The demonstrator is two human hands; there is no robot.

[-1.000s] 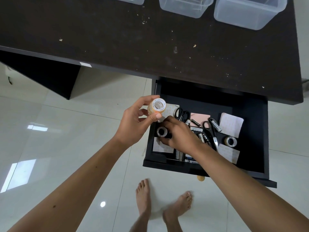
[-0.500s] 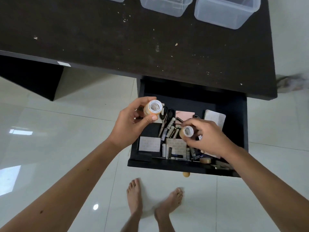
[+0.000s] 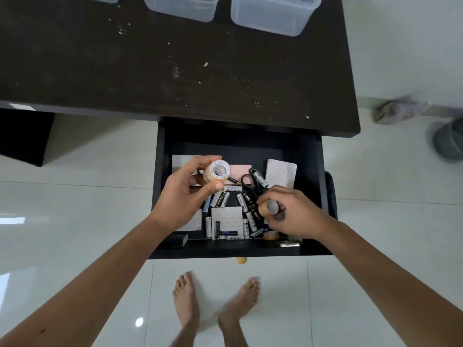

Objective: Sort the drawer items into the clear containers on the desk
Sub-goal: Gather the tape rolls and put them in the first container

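An open black drawer (image 3: 160, 196) was seen at the centre of the frame, pulled out from under a dark desk (image 3: 175, 71) that filled the upper part. Along the top edge of the frame three clear containers (image 3: 271, 18) were partly visible on the desk, well apart from the drawer.

The left hand (image 3: 183, 194) was held over the left half of the drawer, with thumb and fingers curled round a stack of tape rolls (image 3: 216, 171), whose white core was turned toward the camera. The right hand (image 3: 293, 211) was held over the lower right of the drawer, its fingers pinched on a single tape roll (image 3: 268, 207) of tan colour; a dark shape beside it, under the fingers, could not be made out.

On the drawer floor, batteries (image 3: 246, 206) were scattered between the two hands and toward the front wall. Black-handled scissors (image 3: 250, 180) were seen at the centre right, just above the right hand. A pink note pad (image 3: 240, 170) lay beside the stack, and white paper pads (image 3: 280, 175) were spread at the upper right and lower centre. Another tape roll (image 3: 271, 235) rested near the front wall, just below the right hand.

Bare feet (image 3: 186, 301) were visible on the white tiled floor (image 3: 75, 196) at the bottom centre of the frame.
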